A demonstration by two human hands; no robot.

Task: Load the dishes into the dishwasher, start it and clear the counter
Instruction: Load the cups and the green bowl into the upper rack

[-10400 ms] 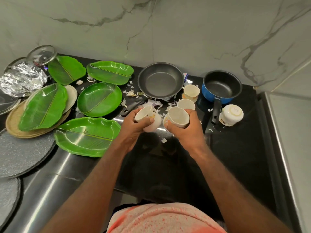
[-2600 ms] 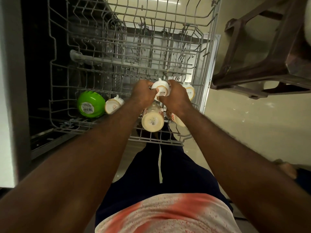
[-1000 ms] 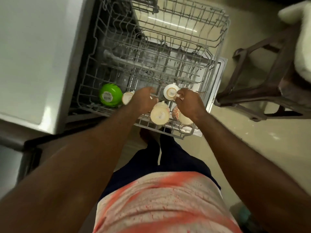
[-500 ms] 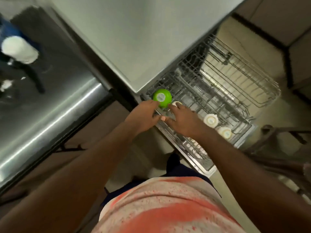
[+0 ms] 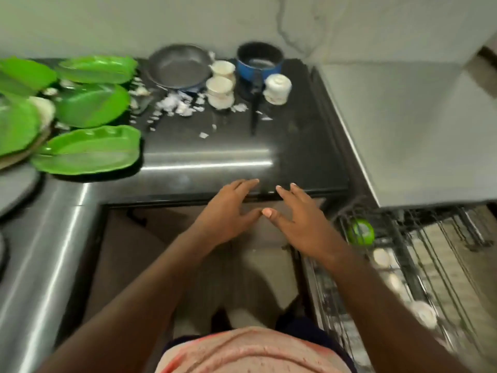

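Note:
My left hand (image 5: 228, 214) and my right hand (image 5: 298, 219) hover empty with spread fingers just in front of the black counter's (image 5: 304, 157) near edge. On the counter stand white cups (image 5: 220, 87), an upturned white cup (image 5: 277, 88), a grey frying pan (image 5: 178, 65) and a blue saucepan (image 5: 259, 61). Several green leaf-shaped plates (image 5: 86, 153) lie at the left. The dishwasher rack (image 5: 419, 267) is pulled out at the right, holding a green bowl (image 5: 360, 232) and several white cups (image 5: 423, 313).
White scraps (image 5: 177, 106) litter the counter near the pan. The dishwasher's grey top (image 5: 416, 130) stands right of the counter. A steel surface (image 5: 35, 251) runs along the left. The view is motion-blurred.
My hands have left the rack and the cups set in it and moved up left to the counter's edge, both empty. The view has swung from the dishwasher to the counter.

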